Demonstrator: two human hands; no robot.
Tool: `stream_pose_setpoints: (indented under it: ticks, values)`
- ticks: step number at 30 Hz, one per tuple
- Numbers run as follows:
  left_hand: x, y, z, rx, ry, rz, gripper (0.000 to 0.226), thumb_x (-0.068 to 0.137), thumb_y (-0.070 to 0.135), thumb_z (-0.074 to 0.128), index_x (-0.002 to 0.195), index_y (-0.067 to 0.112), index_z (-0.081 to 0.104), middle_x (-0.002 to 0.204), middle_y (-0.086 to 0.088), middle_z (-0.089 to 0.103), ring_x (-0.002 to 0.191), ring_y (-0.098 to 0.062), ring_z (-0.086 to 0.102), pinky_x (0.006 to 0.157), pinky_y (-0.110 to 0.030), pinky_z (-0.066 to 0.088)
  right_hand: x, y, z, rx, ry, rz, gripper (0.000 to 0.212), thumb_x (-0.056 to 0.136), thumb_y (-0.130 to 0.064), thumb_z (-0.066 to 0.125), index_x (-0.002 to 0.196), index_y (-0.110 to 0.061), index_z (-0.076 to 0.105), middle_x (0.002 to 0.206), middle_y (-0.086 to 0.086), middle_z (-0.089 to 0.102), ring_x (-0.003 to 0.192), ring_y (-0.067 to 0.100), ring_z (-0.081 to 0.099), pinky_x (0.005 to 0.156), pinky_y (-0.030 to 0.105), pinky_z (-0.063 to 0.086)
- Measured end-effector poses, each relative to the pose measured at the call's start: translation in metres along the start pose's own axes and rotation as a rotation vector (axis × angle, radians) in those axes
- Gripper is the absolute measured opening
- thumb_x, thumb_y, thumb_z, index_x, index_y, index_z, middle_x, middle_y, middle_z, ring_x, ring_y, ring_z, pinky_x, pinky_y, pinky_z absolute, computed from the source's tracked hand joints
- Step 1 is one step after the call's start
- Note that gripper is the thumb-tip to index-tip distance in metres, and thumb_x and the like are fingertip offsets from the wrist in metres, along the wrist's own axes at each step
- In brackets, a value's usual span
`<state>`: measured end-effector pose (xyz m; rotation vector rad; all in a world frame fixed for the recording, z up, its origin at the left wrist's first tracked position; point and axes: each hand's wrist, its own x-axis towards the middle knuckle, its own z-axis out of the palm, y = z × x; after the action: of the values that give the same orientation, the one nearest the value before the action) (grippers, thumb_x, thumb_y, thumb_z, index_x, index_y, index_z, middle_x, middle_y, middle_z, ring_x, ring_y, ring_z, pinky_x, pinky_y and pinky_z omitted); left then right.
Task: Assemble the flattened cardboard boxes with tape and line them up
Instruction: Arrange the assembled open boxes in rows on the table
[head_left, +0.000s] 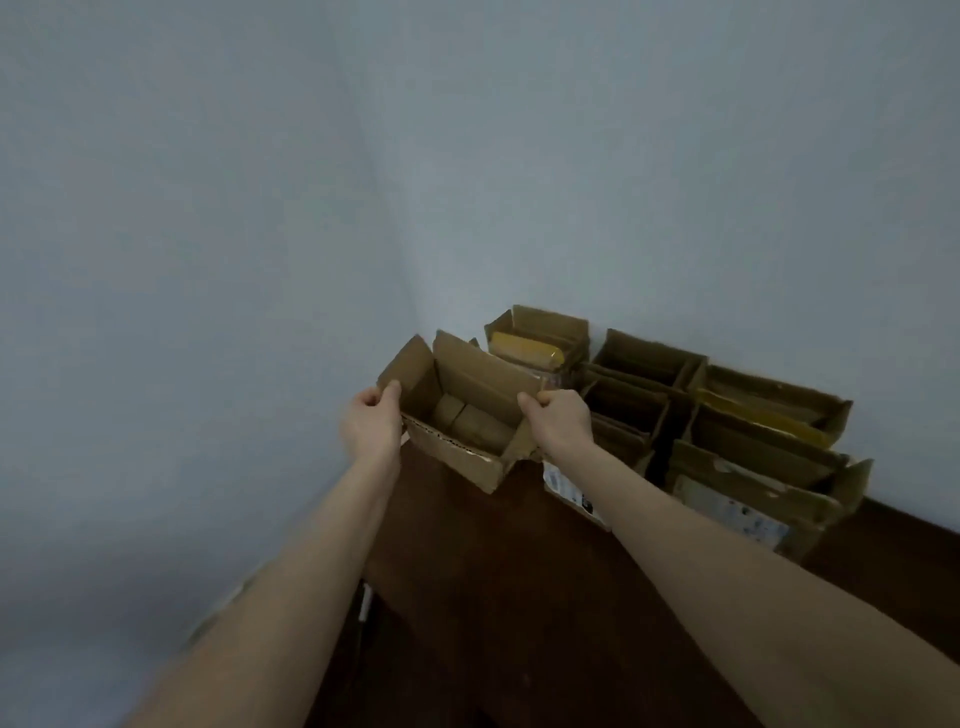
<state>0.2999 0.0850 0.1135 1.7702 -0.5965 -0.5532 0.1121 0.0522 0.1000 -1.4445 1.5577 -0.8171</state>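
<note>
Here the left hand (370, 422) and right hand (560, 422) are pinching opposite end walls of the open brown cardboard box (457, 458), probably light but bendy, near the corner of the dark floor (493, 571).

dark wooden floor (493, 597), open cardboard boxes (753, 447) grouped

Arms outstretched, left grip (370, 423) and right grip (558, 421) curled.
</note>
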Motion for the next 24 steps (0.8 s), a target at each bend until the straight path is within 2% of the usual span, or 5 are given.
stream_pose_setpoints:
  ticks: [5,11,14,18,24]
  values:
    - [0.016,-0.06,-0.034,0.135,0.037,-0.094,0.025,0.091,0.031,0.06,0.086,0.007,0.064,0.079,-0.008,0.062,0.078,-0.026,0.06,0.077,-0.038,0.05,-0.002,0.024,0.054,-0.094,-0.143,0.078,0.034,0.099,-0.031,0.05,0.075,-0.01,0.062,0.072,0.002,0.057,0.07,0.017,0.056,0.065,0.03,0.044]
    - [0.034,-0.102,-0.026,0.213,-0.012,-0.214,0.031,0.09,0.028,0.063,0.099,-0.001,0.068,0.081,-0.01,0.066,0.08,-0.029,0.063,0.075,-0.039,0.052,0.007,0.051,0.079,-0.034,-0.196,0.23,0.03,0.099,-0.027,0.052,0.117,-0.007,0.063,0.106,0.008,0.064,0.095,0.023,0.063,0.078,0.034,0.057]
    - [0.055,-0.111,-0.021,0.197,-0.05,-0.269,0.028,0.086,0.022,0.068,0.105,0.001,0.065,0.089,-0.011,0.066,0.084,-0.029,0.064,0.082,-0.043,0.055,0.011,0.054,0.097,0.16,-0.242,0.384,0.02,0.093,-0.018,0.061,0.11,-0.008,0.06,0.118,0.013,0.062,0.105,0.027,0.062,0.072,0.03,0.058]
    - [0.066,-0.12,-0.011,0.173,-0.071,-0.402,0.024,0.082,0.008,0.069,0.103,0.0,0.061,0.093,-0.015,0.064,0.089,-0.031,0.064,0.084,-0.043,0.055,0.015,0.052,0.119,0.378,-0.212,0.544,0.024,0.092,-0.017,0.063,0.113,-0.006,0.06,0.119,0.012,0.06,0.104,0.025,0.061,0.063,0.026,0.055]
    - [0.073,-0.12,0.006,0.173,-0.081,-0.339,0.012,0.092,0.014,0.059,0.099,0.005,0.056,0.096,-0.013,0.061,0.084,-0.023,0.058,0.072,-0.031,0.048,0.036,0.049,0.125,0.396,-0.095,0.607,0.031,0.098,-0.021,0.052,0.125,-0.004,0.053,0.11,0.012,0.053,0.088,0.023,0.058,0.071,0.032,0.057]
